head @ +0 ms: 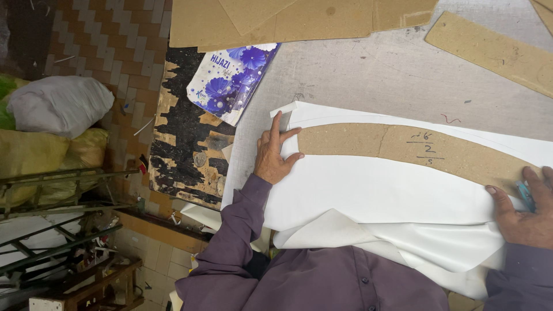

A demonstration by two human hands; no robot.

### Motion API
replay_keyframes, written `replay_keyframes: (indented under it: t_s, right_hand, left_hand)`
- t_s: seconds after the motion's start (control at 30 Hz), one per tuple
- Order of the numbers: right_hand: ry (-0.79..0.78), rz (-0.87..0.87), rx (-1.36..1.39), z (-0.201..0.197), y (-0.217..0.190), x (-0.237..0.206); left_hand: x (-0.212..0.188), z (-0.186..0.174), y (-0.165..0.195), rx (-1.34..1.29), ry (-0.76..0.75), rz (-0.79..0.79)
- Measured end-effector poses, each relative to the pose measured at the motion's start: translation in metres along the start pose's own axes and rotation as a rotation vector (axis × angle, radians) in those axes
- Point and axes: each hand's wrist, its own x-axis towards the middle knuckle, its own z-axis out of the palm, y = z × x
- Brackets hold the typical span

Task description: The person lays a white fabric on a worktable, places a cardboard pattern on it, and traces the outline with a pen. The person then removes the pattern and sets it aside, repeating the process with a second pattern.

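Note:
A long curved brown cardboard pattern (403, 148) lies on layered white fabric (374, 196) spread over a grey worktable (391, 75). My left hand (273, 152) rests flat on the fabric at the pattern's left end, its fingers spread and touching the cardboard edge. At the pattern's right end, my right hand (524, 210) presses down and grips a small light-blue piece, like tailor's chalk (525, 194). Both arms wear purple sleeves.
More cardboard pattern pieces (299, 20) lie at the table's far side, and another strip (495, 52) at the top right. A white bag with blue flowers (233, 80) hangs over the table's worn left edge. Stuffed sacks (57, 103) and a metal rack (52, 190) stand on the tiled floor.

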Motion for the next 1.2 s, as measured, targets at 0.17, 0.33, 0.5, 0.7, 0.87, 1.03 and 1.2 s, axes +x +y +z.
replay_keyframes:
  t_s: [0.17, 0.33, 0.5, 0.7, 0.87, 1.03, 1.2]
  right_hand:
    - [-0.071, 0.0, 0.001, -0.006, 0.002, -0.002]
    - [-0.088, 0.015, -0.025, -0.011, -0.004, -0.003]
    - [-0.107, 0.054, -0.009, -0.011, -0.002, -0.002]
    - [-0.021, -0.007, -0.083, -0.016, -0.004, -0.002]
    - [0.009, 0.007, -0.106, -0.021, -0.024, 0.0]
    - [0.082, 0.082, -0.011, -0.032, -0.043, 0.01]
    - [0.074, 0.107, -0.02, -0.044, -0.05, 0.025]
  left_hand:
    - [0.0, 0.0, 0.0, 0.008, -0.012, -0.002]
    - [0.001, -0.001, -0.002, -0.01, -0.013, 0.005]
    - [0.0, 0.0, -0.002, 0.005, 0.002, 0.017]
    - [-0.001, 0.001, 0.001, 0.018, -0.009, 0.005]
    - [-0.002, 0.002, -0.001, 0.055, 0.036, 0.061]
    - [0.0, 0.007, 0.001, 0.086, 0.045, 0.091]
    - [0.003, 0.009, 0.009, 0.106, 0.015, 0.056]
